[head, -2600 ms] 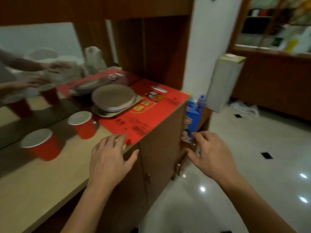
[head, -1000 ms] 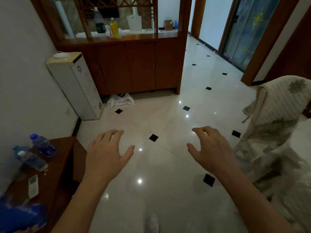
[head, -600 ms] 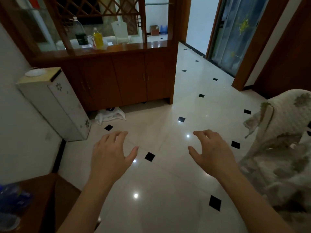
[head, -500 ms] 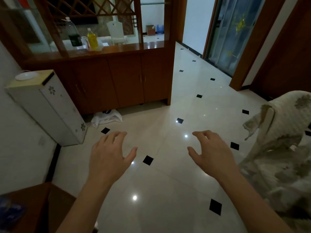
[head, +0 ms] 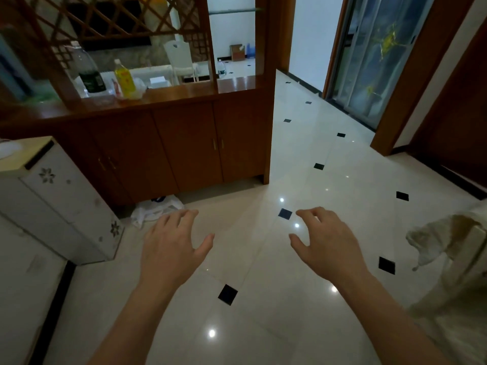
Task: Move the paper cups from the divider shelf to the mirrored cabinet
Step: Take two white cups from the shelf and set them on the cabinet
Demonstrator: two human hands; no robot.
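Since left hand (head: 171, 248) and right hand (head: 326, 248) hung empty, fingers loosely spread over floor (head: 263, 325), and no paper cups showed on divider shelf (head: 232, 86) beside bottles (head: 89, 72), sensible step seemed: close in, search shelf, then grip them lightly at mid-wall, not crushing

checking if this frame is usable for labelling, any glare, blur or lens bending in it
Head view: dim room light, with small bright glare spots on the glossy floor; the wide lens bows the edges, so the divider shelf leans; the left hand and right hand look fairly sharp, no motion smear.
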